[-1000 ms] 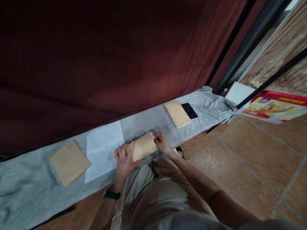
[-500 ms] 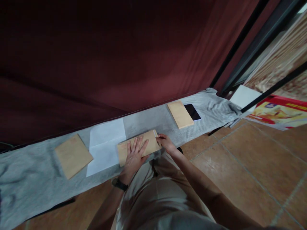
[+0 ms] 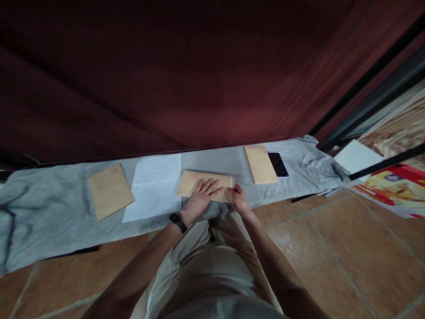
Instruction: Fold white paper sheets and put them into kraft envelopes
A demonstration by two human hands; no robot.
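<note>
Fingers of the left hand lie spread flat on the envelope, gripping nothing, while those of the right hand curl at its right end; whether they pinch it I cannot tell. The envelope rests on the cloth-covered surface, its left end overlapping the white paper.

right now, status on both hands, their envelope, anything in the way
Left hand spread flat on brown envelope. Right hand at its right end. Creased white sheet at its left end, blocking neither hand.
</note>
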